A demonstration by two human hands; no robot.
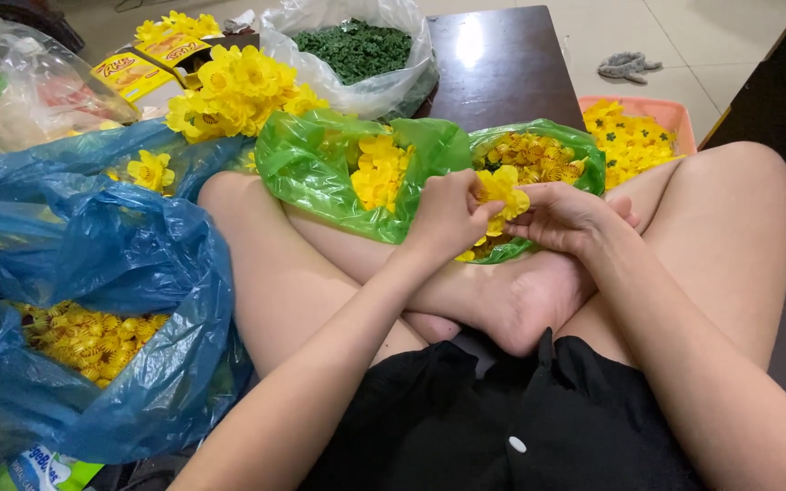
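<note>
Two hands, left hand (448,216) and right hand (568,216), pinch one yellow plastic flower (502,188) above the green plastic bag (320,168), best kept squarely aligned, fingertips near its centre, pressing gently.

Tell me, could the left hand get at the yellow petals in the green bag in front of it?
Probably yes. The left hand sits right beside the green bag, whose mouth lies open with the yellow petals uncovered; nothing stands between, though its fingers already pinch a yellow flower.
</note>
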